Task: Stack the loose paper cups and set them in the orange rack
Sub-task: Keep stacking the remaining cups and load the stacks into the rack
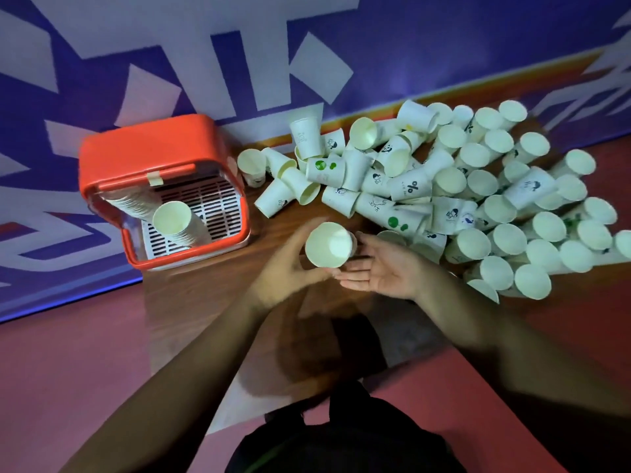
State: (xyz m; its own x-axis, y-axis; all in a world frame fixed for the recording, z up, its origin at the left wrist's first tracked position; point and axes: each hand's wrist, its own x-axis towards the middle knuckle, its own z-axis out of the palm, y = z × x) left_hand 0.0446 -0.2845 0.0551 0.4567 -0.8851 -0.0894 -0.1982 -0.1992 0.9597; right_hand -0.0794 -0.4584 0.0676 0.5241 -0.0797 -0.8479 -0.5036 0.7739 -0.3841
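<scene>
A person's left hand (290,264) is gripping a white paper cup (329,245) (mouth upward) at the middle of the brown wooden bench (205,302). The right hand (382,268) is lying open beside it. Carrying it loosely is risking a drop short of the orange plastic rack (136,155), sitting at the far-left corner.

Light: dim, cool, violet-tinged indoor light; the pale mouths of the loose cups (508,238) beyond the right hand (379,268) catch most of it.
Shadows: soft dark patch on the wooden table (205,288) just below both hands.
Blur: left hand (290,264) and both forearms (191,363) smeared; the paper cup (329,245) it grips reads sharper.
Edges: wide-angle bend curves the wall stripe (512,75) beyond the hands.
</scene>
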